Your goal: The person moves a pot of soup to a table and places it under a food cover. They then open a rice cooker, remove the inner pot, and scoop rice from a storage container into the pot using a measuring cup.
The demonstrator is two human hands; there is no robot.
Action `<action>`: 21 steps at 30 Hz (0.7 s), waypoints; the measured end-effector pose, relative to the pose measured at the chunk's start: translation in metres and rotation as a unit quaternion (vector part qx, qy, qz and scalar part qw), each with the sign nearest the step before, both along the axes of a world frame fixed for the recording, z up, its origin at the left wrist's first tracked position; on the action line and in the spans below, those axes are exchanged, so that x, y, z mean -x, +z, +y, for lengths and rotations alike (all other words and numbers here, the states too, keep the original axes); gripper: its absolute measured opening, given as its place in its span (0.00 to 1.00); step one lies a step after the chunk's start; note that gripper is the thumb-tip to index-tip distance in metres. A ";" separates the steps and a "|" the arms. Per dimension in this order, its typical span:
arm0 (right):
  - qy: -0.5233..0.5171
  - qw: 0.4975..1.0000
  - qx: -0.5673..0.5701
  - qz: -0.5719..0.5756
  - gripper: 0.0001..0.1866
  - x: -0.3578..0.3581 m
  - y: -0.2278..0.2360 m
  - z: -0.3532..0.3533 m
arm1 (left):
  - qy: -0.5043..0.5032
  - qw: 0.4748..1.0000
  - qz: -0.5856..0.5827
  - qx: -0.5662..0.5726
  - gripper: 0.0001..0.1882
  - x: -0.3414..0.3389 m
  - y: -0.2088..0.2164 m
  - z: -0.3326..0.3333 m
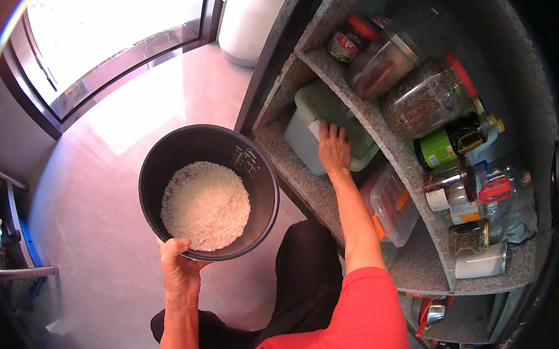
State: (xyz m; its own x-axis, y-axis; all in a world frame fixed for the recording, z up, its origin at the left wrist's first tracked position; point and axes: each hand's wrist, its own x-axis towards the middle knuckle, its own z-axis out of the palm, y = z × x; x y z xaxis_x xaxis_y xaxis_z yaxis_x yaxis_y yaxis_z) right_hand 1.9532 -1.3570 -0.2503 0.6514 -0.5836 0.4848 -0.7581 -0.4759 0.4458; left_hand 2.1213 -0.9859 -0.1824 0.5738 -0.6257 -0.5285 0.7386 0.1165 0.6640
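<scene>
A dark rice cooker inner pot [261,195] tilts toward me, with white rice [206,205] covering its bottom. My left hand [179,267] grips its near rim, the thumb over the edge and the other fingers mostly hidden beneath. To the right, my right arm reaches into a stone shelf. There my right hand [335,146] lies on a pale green lidded storage box [300,135], its fingers extended over the lid's near side and a white flap or latch. The lid looks closed, and what the box holds cannot be seen.
Beside the box sits a clear container with orange latches [395,207]. The shelf above bears a red-lidded jar [426,100], a green-labelled bottle [440,147] and several other jars. A white bucket [248,23] stands by the glass door [111,36]. At far left is a metal frame [26,271].
</scene>
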 end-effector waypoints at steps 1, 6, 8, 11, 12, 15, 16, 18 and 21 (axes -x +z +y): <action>0.001 1.000 -0.001 -0.005 0.19 0.001 0.002 -0.008 | 0.002 1.000 0.000 0.005 0.36 -0.001 0.001 -0.003; 0.001 1.000 0.021 -0.018 0.21 0.000 -0.001 -0.017 | 0.036 0.999 0.008 0.002 0.36 0.004 0.001 0.003; -0.019 1.000 -0.024 -0.007 0.26 -0.001 0.001 -0.016 | 0.055 0.998 0.017 -0.009 0.33 0.005 0.006 0.009; -0.040 0.997 -0.059 -0.007 0.32 0.001 0.004 -0.015 | 0.059 0.998 -0.025 -0.012 0.32 0.011 -0.003 0.025; -0.049 0.996 -0.073 -0.005 0.34 -0.001 0.004 -0.016 | 0.125 0.992 0.010 -0.001 0.21 0.020 0.005 0.022; -0.080 0.979 -0.188 -0.017 0.40 -0.003 0.009 -0.020 | 0.144 0.988 0.053 0.021 0.07 0.036 0.000 0.046; -0.097 0.973 -0.207 -0.001 0.40 -0.011 0.013 -0.015 | 0.148 0.987 0.064 0.019 0.06 0.038 0.006 0.050; -0.058 0.980 -0.187 -0.018 0.38 -0.019 0.027 -0.005 | 0.132 0.988 0.084 -0.002 0.09 0.040 0.019 0.055; -0.010 0.962 -0.270 -0.033 0.24 -0.041 0.056 0.034 | 0.125 0.987 0.099 0.031 0.20 0.046 0.016 0.064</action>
